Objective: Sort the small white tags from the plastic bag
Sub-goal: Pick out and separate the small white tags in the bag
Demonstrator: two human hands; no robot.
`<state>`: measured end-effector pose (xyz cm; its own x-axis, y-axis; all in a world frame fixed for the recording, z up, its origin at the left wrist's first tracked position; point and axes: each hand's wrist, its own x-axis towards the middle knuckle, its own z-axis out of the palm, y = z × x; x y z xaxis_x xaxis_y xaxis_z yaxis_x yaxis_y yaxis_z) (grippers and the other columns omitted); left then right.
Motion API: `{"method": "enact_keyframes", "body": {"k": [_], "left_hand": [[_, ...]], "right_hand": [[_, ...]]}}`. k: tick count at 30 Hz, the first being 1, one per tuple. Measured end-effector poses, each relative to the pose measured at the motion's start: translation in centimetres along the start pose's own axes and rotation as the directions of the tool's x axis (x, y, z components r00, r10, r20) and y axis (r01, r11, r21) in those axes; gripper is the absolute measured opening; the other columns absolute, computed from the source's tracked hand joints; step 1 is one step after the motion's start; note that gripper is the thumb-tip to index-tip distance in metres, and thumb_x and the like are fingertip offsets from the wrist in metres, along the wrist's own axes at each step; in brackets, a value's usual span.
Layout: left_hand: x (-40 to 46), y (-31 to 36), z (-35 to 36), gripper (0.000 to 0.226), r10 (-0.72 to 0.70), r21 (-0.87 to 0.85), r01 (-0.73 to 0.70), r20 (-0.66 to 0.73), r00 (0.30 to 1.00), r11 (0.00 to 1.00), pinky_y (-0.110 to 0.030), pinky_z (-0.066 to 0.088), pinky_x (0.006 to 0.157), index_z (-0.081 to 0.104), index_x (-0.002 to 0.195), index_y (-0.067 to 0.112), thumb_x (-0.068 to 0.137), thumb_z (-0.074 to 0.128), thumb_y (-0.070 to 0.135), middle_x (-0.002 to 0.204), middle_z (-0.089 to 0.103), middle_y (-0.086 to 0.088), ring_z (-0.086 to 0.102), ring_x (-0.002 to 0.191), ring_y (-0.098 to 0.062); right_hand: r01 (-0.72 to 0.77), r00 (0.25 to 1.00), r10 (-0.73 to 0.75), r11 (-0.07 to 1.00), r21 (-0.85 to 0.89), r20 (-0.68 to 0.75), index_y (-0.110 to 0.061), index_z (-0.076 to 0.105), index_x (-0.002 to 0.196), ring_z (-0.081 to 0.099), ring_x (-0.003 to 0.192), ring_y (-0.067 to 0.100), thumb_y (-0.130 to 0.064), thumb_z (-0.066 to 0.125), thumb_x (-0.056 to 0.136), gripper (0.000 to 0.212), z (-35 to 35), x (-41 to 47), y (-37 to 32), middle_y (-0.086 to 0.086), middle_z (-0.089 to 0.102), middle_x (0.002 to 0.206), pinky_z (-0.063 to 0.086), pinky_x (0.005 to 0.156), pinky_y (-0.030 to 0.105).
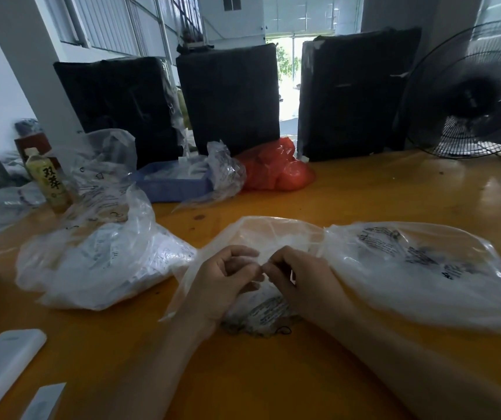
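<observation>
A clear plastic bag (pixel 273 234) lies open on the orange table (pixel 273 374) in front of me. My left hand (pixel 222 283) and my right hand (pixel 300 280) meet over its mouth, fingers curled and fingertips touching, pinching something small and pale that blur hides. Under my hands sits a small heap of white printed tags (pixel 267 310) with thin black strings. A second clear bag (pixel 419 274) with black print lies right of my right hand. A third bag full of white tags (pixel 103 265) sits to the left.
Behind stand three black wrapped bundles (pixel 228 98), an orange bag (pixel 276 168), a blue tray (pixel 173 183) under crumpled plastic and a yellow drink bottle (pixel 49 180). A black fan (pixel 473 95) is at the far right. White flat objects (pixel 3 362) lie at the near left.
</observation>
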<state>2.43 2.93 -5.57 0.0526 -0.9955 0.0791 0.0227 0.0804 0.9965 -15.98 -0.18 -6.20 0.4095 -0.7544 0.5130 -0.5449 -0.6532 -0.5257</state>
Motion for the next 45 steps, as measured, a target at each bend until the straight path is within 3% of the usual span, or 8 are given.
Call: {"method": "enact_keyframes", "body": {"k": [7,16,20,23,26,33,38,45], "left_hand": [[-0.5,0.8,0.3,0.020,-0.002,-0.052,-0.002,-0.076,0.997,0.999,-0.021,0.058,0.069,0.083,0.096,0.021,0.081,0.079,0.035,0.094,0.080,-0.007,0.076,0.093,-0.013],[-0.9,1.2,-0.7,0.031,-0.015,-0.070,0.015,0.004,1.000,0.997,-0.023,0.059,0.066,0.080,0.103,0.020,0.076,0.084,0.037,0.107,0.081,-0.007,0.079,0.099,-0.021],[-0.5,1.3,-1.2,0.017,0.020,-0.113,-0.035,-0.131,0.991,0.993,-0.020,0.059,0.066,0.085,0.089,0.023,0.073,0.085,0.027,0.096,0.082,-0.009,0.079,0.091,-0.017],[-0.3,1.6,-1.7,0.015,-0.010,-0.306,-0.045,-0.175,0.985,0.951,-0.023,0.060,0.070,0.081,0.086,0.016,0.073,0.084,0.023,0.102,0.081,-0.014,0.079,0.095,-0.017],[-0.2,1.7,-2.1,0.014,-0.034,-0.396,-0.046,-0.193,0.981,0.917,-0.023,0.060,0.061,0.075,0.085,0.017,0.073,0.083,0.020,0.106,0.081,-0.013,0.080,0.095,-0.018],[-0.4,1.4,-2.0,0.023,0.004,-0.326,-0.049,-0.138,0.990,0.944,-0.020,0.054,0.054,0.078,0.087,0.026,0.067,0.087,0.024,0.109,0.081,-0.009,0.079,0.082,-0.015],[-0.4,1.3,-1.6,0.010,0.013,-0.361,-0.042,-0.083,0.996,0.932,-0.022,0.056,0.065,0.083,0.082,0.024,0.072,0.083,0.022,0.090,0.078,-0.002,0.070,0.074,-0.010],[-0.4,1.1,-1.4,0.014,-0.034,-0.448,0.043,0.027,0.999,0.893,-0.038,0.063,0.084,0.069,0.074,0.012,0.081,0.080,0.008,0.105,0.075,-0.009,0.076,0.102,-0.024]], "right_hand": [[-0.050,0.997,0.058,0.988,0.146,-0.054,-0.024,0.065,0.105,0.061,0.078,0.002,-0.037,0.061,0.100,0.015,0.1,-0.1,0.0,-0.015,0.065,0.085,0.047,0.064,0.013],[-0.021,1.000,0.021,0.999,0.031,-0.021,-0.021,0.066,0.101,0.060,0.076,0.006,-0.045,0.048,0.100,0.030,0.2,0.1,-0.4,-0.010,0.067,0.086,0.050,0.069,0.026],[-0.015,0.998,0.018,0.998,0.069,-0.054,-0.022,0.063,0.113,0.061,0.083,0.004,-0.044,0.042,0.102,0.033,0.6,0.3,-0.6,-0.009,0.068,0.095,0.055,0.074,0.032],[0.094,0.995,-0.092,0.995,-0.042,0.047,-0.027,0.064,0.122,0.052,0.094,-0.007,-0.025,0.053,0.103,0.022,1.0,0.6,-0.4,-0.011,0.067,0.116,0.053,0.089,0.026],[0.315,0.924,-0.263,0.935,-0.163,0.276,-0.027,0.058,0.138,0.049,0.111,0.009,-0.022,0.058,0.100,0.038,2.0,0.6,-0.4,-0.009,0.062,0.135,0.042,0.095,0.028],[0.371,0.923,-0.312,0.874,-0.314,0.224,-0.027,0.069,0.124,0.054,0.099,0.016,-0.032,0.058,0.100,0.027,2.4,0.4,-0.7,-0.009,0.073,0.111,0.041,0.081,0.032],[-0.124,0.992,0.125,0.987,0.098,0.000,-0.033,0.063,0.083,0.060,0.076,-0.003,-0.033,0.056,0.102,0.020,1.4,0.7,-0.7,-0.016,0.066,0.081,0.047,0.062,0.021],[-0.348,0.923,0.373,0.704,0.619,0.094,-0.014,0.058,0.076,0.076,0.081,0.015,-0.029,0.072,0.093,0.027,-0.8,0.8,0.5,-0.002,0.077,0.083,0.063,0.079,0.039]]}}
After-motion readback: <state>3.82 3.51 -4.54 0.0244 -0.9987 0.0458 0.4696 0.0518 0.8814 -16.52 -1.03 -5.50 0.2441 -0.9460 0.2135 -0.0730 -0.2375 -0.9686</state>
